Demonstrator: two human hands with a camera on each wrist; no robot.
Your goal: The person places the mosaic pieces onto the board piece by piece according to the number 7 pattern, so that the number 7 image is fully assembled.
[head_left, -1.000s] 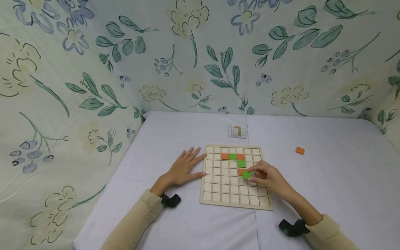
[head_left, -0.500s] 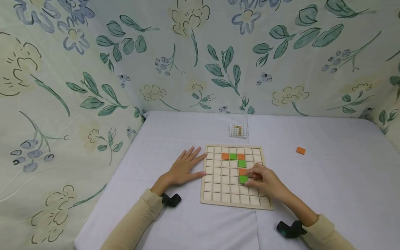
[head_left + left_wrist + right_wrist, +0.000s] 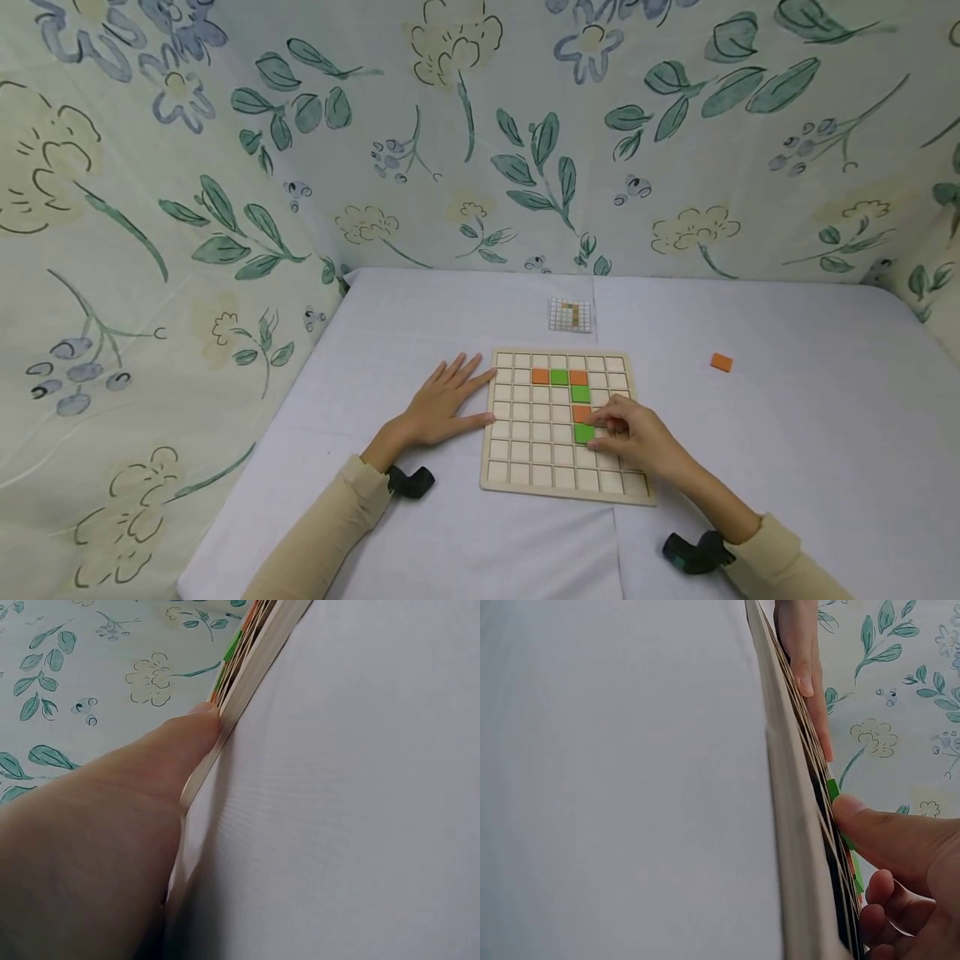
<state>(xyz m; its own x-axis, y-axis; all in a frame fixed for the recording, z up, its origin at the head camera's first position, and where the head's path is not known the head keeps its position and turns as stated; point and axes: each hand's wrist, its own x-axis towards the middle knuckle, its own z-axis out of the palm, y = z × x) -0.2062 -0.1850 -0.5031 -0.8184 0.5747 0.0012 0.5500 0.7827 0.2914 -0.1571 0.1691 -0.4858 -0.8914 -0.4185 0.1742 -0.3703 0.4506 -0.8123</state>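
A square wooden grid board (image 3: 517, 475) lies on the table, its cells holding several orange and green tiles. My right hand (image 3: 641, 433) is over its right half, thumb and forefinger pinching the right side of the nearest green tile (image 3: 583, 433), which lies in a cell just below an orange tile (image 3: 581, 414). In the right wrist view the thumb (image 3: 900, 836) touches a green tile's edge; the forefinger is hidden. My left hand (image 3: 442, 404) lies spread on the cloth, thumb and fingertip touching the board's left edge. In the left wrist view its thumb (image 3: 165, 754) rests against the wooden rim.
A small printed grid card (image 3: 570, 315) with a coloured pattern lies behind the board. One loose orange tile (image 3: 722, 362) lies to the right on the white cloth (image 3: 787, 433). Floral fabric (image 3: 450, 167) hangs behind and at the sides.
My right hand has moved slightly down the board, bringing the green tile from overlapping the orange one into the cell below it. The left hand has stayed still.
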